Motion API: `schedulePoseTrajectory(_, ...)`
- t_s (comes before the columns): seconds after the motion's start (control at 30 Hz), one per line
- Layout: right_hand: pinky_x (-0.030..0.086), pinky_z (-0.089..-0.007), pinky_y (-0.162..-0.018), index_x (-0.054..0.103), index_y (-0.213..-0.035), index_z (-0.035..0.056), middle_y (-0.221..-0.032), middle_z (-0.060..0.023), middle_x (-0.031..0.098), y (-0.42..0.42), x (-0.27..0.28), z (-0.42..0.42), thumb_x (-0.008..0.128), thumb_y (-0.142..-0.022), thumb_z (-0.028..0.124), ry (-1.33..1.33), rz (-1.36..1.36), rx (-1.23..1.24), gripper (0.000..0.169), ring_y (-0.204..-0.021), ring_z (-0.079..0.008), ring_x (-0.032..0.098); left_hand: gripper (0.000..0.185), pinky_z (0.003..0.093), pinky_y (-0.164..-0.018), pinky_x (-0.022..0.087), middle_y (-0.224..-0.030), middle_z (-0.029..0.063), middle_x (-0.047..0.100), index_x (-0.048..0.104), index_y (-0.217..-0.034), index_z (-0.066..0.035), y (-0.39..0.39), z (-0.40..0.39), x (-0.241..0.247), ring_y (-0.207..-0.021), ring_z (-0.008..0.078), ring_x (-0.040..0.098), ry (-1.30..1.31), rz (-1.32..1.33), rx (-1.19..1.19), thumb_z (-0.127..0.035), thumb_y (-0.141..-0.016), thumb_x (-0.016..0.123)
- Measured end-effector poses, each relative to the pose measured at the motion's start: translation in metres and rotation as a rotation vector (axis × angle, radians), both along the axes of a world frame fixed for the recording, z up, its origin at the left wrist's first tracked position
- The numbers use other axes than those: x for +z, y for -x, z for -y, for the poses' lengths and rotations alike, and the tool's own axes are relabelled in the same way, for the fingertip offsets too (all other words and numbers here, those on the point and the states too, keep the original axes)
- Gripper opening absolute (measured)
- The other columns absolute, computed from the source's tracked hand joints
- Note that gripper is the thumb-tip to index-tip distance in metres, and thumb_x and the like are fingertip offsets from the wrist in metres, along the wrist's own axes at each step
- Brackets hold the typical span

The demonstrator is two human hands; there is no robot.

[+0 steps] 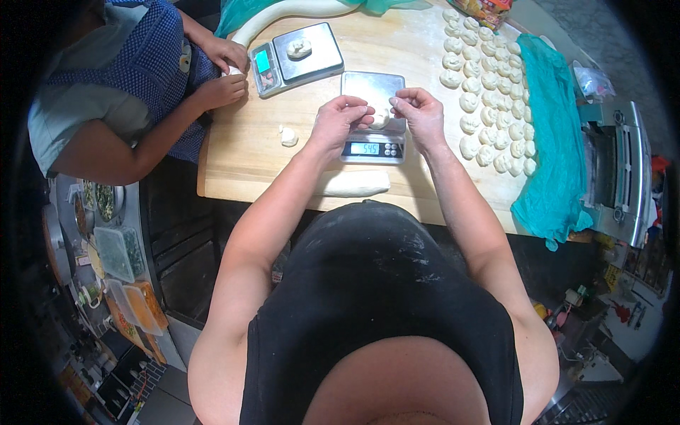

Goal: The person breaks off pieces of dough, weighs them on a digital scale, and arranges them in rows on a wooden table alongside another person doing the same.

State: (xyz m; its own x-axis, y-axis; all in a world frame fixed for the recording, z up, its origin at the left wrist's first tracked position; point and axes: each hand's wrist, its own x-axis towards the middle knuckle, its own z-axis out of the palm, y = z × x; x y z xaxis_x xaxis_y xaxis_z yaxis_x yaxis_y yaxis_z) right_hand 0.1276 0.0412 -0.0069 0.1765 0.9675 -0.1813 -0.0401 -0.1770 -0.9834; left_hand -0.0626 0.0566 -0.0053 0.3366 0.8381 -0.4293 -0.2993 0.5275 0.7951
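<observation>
A small lump of dough [379,119] rests on the steel plate of a digital kitchen scale [372,82] with a lit display. My left hand [342,119] is at the lump's left side, thumb and fingertips drawn together near it; whether they grip any dough is unclear. On the other side, my right hand [423,114] hovers over the plate's right edge with thumb and forefinger pinched together. Any scrap of dough between them is too small to make out. A thick dough roll [353,183] lies along the near table edge, partly behind my left forearm. Left of the scale sits a dough piece [288,137].
At left, a co-worker's hands [228,69] handle dough beside a second scale [311,50] bearing a lump [299,49]. Rows of dough pieces [489,101] cover the wooden board's right side, beside a green plastic sheet [555,143]. A long dough rope [287,9] curves across the back.
</observation>
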Motion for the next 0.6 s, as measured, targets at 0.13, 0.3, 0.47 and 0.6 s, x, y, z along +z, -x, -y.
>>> schedulePoseTrajectory(0.13, 0.052, -0.0247, -0.067, 0.066, -0.099, -0.0006, -0.085, -0.0059, 0.068, 0.001, -0.011, 0.0, 0.069, -0.086, 0.01, 0.011, 0.088, 0.027, 0.017, -0.074, -0.0115, 0.064, 0.014, 0.025, -0.066, 0.052, -0.091, 0.0126, 0.068, 0.06, -0.103, 0.002, 0.007, 0.002, -0.002, -0.073, 0.0133, 0.063, 0.036, 0.017, 0.066, -0.007, -0.093, 0.059)
schedulePoseTrajectory(0.3, 0.05, -0.0221, -0.064, 0.066, -0.095, 0.0004, -0.08, -0.0024, 0.066, 0.01, -0.014, 0.004, 0.069, -0.088, 0.01, 0.013, 0.08, 0.033, 0.012, -0.069, -0.0081, 0.059, 0.021, 0.0241, -0.061, 0.051, -0.081, 0.0112, 0.066, 0.06, -0.097, 0.002, 0.024, 0.006, -0.009, -0.065, 0.0137, 0.062, 0.007, -0.039, 0.026, -0.019, -0.094, 0.062)
schedulePoseTrajectory(0.47, 0.05, -0.0228, -0.066, 0.067, -0.094, 0.0009, -0.081, -0.0021, 0.067, 0.03, 0.003, 0.004, 0.069, -0.088, 0.01, 0.017, 0.058, 0.087, 0.011, -0.071, -0.0082, 0.06, 0.024, 0.0239, -0.059, 0.051, -0.079, 0.0084, 0.066, 0.061, -0.094, 0.0, 0.019, 0.006, -0.006, -0.064, 0.013, 0.063, 0.013, 0.007, -0.018, -0.024, -0.094, 0.062)
schedulePoseTrajectory(0.6, 0.052, -0.0266, -0.069, 0.069, -0.096, 0.0002, -0.084, -0.0053, 0.068, 0.035, 0.006, 0.007, 0.067, -0.088, 0.014, -0.101, 0.137, 0.108, 0.015, -0.077, -0.0113, 0.064, 0.024, 0.0277, -0.063, 0.052, -0.084, 0.0095, 0.066, 0.059, -0.1, 0.0, 0.01, 0.004, 0.001, -0.068, 0.0155, 0.065, 0.084, 0.16, -0.037, -0.023, -0.096, 0.059)
